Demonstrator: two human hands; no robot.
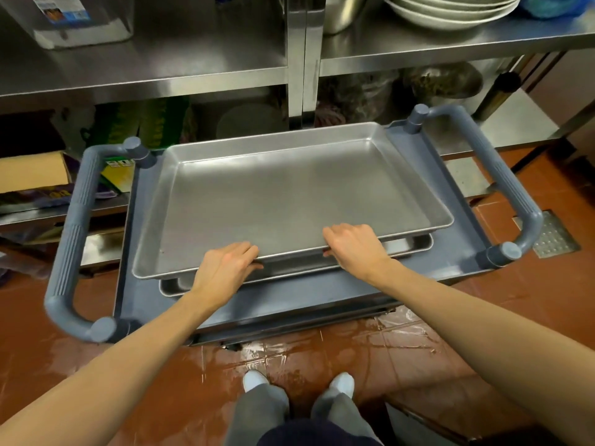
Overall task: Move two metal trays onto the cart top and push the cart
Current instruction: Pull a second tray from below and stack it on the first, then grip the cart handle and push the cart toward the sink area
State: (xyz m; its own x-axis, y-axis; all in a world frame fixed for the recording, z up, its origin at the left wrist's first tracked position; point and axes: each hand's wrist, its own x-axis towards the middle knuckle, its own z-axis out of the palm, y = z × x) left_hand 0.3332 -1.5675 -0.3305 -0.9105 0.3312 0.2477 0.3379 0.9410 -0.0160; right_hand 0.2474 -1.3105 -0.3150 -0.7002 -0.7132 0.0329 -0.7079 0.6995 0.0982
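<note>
Both sets of fingers curl over the near rim of the top tray (283, 194): the left hand (225, 268) and right hand (354, 246) each grasp that edge, thumbs hidden beneath. This tray sits on a second tray (409, 244), skewed and overhanging it to the left and far side, both on the cart top (450, 252). To finish well, square the upper tray over the lower, lower it flat, then let go and take a handle (69, 239). The floor (354, 352) looks wet, so push gently.

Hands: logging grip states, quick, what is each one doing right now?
Left hand: closed on the near rim of the upper tray.
Right hand: closed on the same rim.
</note>
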